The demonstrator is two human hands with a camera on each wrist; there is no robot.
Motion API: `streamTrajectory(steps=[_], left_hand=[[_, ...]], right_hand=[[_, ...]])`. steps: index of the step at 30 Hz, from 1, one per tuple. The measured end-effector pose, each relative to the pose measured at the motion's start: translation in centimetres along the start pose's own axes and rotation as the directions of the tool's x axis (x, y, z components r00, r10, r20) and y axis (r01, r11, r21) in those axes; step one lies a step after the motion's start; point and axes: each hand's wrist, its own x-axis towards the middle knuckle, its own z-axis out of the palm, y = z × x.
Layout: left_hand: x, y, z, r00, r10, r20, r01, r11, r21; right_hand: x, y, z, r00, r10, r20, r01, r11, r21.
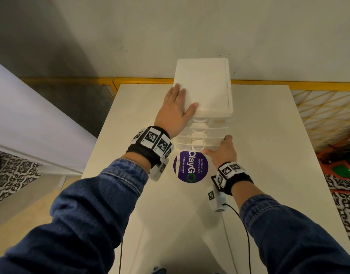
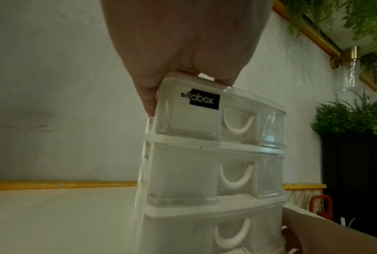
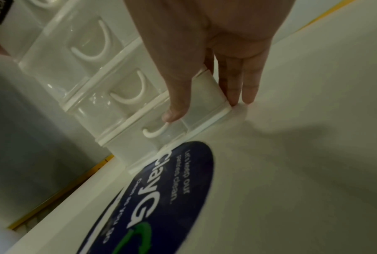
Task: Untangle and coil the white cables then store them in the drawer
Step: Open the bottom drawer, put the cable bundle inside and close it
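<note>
A white plastic drawer tower (image 1: pixel 203 86) with clear-fronted drawers stands at the back of the white table (image 1: pixel 259 155). Every drawer in view (image 2: pixel 183 171) is pushed in. My left hand (image 1: pixel 185 97) lies flat on the tower's top, thumb along the front edge. My right hand (image 1: pixel 217 147) is at the tower's bottom right corner. Its thumb (image 3: pixel 172 113) touches the front of the lowest drawer beside the white handle (image 3: pixel 155 132), and its straight fingers (image 3: pixel 246 86) lie along the tower's right side. No white cable shows in any view.
A round purple sticker (image 1: pixel 190 169) lies on the table just in front of the tower. A thin black lead (image 1: pixel 245 224) trails from my right wrist. A yellow lattice frame (image 1: pixel 324 115) stands right of the table and a white panel (image 1: pixel 31 125) to its left.
</note>
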Motion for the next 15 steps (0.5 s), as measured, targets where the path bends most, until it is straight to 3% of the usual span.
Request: streamTrajectory(steps=[8, 15], left_hand=[[-0.1, -0.1, -0.1, 1.0, 0.002, -0.003, -0.002, 1.0, -0.012], [0.2, -0.4, 0.1, 1.0, 0.003, -0.001, -0.003, 1.0, -0.029]], right_hand=[[0.0, -0.3, 1.4, 0.994, 0.023, -0.109, -0.027, 0.999, -0.043], [0.0, -0.5, 1.4, 0.994, 0.046, -0.098, -0.056, 0.993, -0.099]])
